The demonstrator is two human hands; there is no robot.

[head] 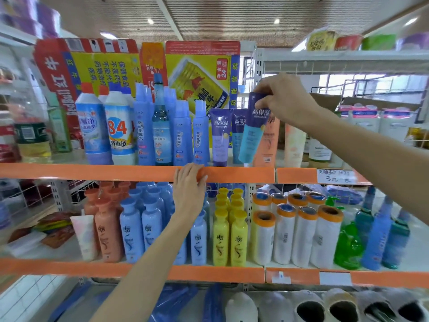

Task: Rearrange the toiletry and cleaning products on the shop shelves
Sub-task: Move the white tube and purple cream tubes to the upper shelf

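My right hand grips the top end of a purple and light-blue tube, holding it tilted just above the upper shelf. Beside it on the left stand two matching tubes, cap down. My left hand rests flat on the orange front edge of the upper shelf, fingers spread, holding nothing. Left of the tubes stand several blue spray bottles and two white bleach bottles.
Orange tubes stand right behind the held tube. The lower shelf carries orange, blue and yellow shampoo bottles, white rolls with orange ends and a green pump bottle. A yellow drink carton backs the upper shelf.
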